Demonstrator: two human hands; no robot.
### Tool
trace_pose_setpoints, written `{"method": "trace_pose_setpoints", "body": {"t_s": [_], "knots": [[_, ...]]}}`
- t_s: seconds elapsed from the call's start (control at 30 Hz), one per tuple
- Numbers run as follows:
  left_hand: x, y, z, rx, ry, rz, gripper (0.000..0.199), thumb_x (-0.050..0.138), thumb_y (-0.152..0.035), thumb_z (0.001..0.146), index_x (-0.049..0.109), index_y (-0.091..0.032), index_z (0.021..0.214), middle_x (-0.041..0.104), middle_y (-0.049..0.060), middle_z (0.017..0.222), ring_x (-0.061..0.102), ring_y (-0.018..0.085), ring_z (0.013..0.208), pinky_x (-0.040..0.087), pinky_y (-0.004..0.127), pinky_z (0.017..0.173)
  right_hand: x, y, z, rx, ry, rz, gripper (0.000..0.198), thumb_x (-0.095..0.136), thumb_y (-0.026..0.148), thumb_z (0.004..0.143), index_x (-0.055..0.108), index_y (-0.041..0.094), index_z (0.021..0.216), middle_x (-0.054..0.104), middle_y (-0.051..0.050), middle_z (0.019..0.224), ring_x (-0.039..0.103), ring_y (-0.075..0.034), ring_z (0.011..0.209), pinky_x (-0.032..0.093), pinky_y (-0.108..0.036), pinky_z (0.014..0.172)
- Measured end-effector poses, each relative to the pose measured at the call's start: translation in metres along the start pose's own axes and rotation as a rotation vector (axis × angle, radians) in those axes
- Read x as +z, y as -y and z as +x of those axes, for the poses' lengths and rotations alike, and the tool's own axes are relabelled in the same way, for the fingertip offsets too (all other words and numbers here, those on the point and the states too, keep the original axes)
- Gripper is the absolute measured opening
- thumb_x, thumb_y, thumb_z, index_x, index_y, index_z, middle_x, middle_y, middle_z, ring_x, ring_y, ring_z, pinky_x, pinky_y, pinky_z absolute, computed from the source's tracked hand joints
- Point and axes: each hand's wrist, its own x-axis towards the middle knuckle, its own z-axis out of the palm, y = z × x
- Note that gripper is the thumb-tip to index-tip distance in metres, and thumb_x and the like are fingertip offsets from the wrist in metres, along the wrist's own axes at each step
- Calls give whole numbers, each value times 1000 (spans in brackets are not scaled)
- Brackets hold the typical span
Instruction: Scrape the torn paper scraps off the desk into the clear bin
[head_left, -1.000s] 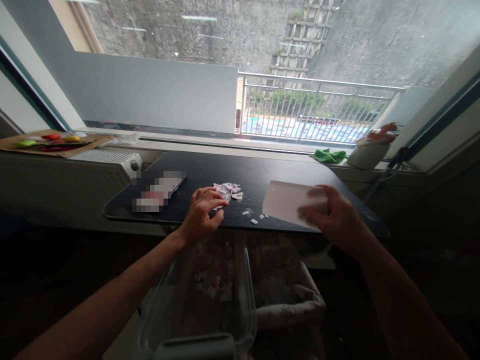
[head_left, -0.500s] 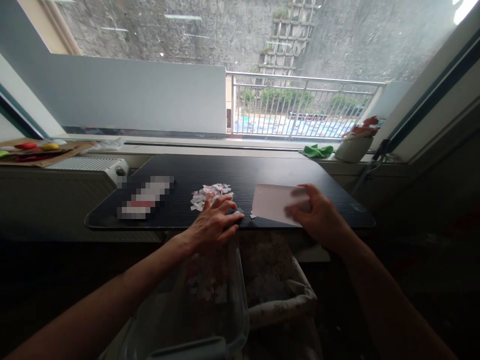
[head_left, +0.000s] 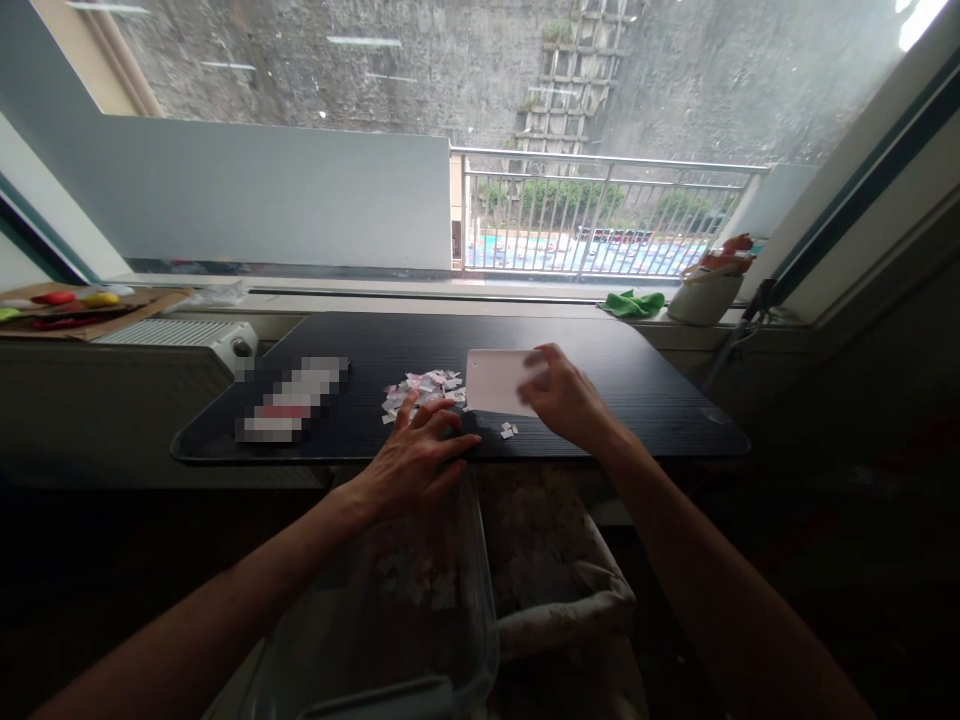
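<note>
On the dark table (head_left: 570, 345) lies a heap of small cut paper pieces (head_left: 427, 383), pale with some pink. My left hand (head_left: 424, 445) rests at the near side of this heap, palm down, fingers spread and holding nothing I can see. A pale pinkish flat board (head_left: 496, 383) with rounded corners and a small hole is gripped at its right end by my right hand (head_left: 559, 390), whose fingers are blurred. The board's left edge meets the right side of the heap. A few loose paper pieces (head_left: 509, 431) lie nearer the front edge.
Below the table edge stand a clear plastic bin (head_left: 487, 600) with paper pieces inside and a cloth-lined container (head_left: 555, 620). A blurred-out item (head_left: 292, 400) lies on the table's left. On the sill are a green cloth (head_left: 634, 303) and a pot (head_left: 705, 295).
My right hand has moved left and away from me with the board, up to the heap. Some loose pieces now show near the front edge. My left hand has shifted only slightly.
</note>
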Motion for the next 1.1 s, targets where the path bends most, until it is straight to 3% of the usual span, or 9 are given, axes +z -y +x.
{"method": "trace_pose_setpoints", "body": {"t_s": [0.23, 0.4, 0.57, 0.73, 0.83, 1.1], "knots": [[-3, -2, 9, -25, 22, 52, 32, 52, -30, 88, 69, -27, 115, 60, 10, 114, 42, 33, 128, 12, 65, 115, -33, -28, -15, 109, -143, -126, 32, 62, 28, 71, 56, 23, 101, 63, -3, 72, 58, -21, 62, 44, -33, 60], [0, -6, 27, -46, 72, 84, 32, 54, -33, 89, 67, -26, 117, 60, 10, 115, 41, 32, 129, 13, 64, 114, -49, -44, -27, 142, -42, 83, 32, 67, 32, 66, 56, 22, 94, 63, -2, 72, 60, -20, 64, 47, -32, 58], [-7, 10, 19, -105, 33, 86, 28, 51, -36, 89, 70, -24, 107, 60, 10, 119, 39, 32, 132, 12, 64, 114, -42, -69, -11, 194, -115, 319, 33, 72, 33, 61, 55, 23, 88, 66, -2, 79, 63, -20, 70, 51, -31, 60], [-11, 34, 3, -324, -150, 76, 33, 45, -35, 90, 67, -24, 111, 61, 9, 116, 44, 29, 127, 17, 59, 114, -24, -93, 7, 302, -70, 517, 35, 77, 26, 57, 57, 23, 85, 69, -2, 79, 65, -18, 70, 54, -29, 63], [-7, 38, 1, -407, -184, 70, 36, 45, -36, 89, 65, -23, 116, 61, 9, 117, 45, 29, 125, 21, 57, 113, -18, -90, 14, 325, -21, 557, 35, 79, 23, 55, 58, 23, 83, 70, -1, 76, 65, -18, 68, 55, -28, 61], [-3, 33, 4, -378, -126, 72, 39, 46, -35, 88, 60, -22, 122, 61, 10, 120, 44, 29, 128, 15, 58, 115, -23, -66, 12, 408, 173, 578, 39, 83, 18, 47, 61, 22, 80, 70, -1, 73, 65, -17, 65, 54, -25, 56]]}}
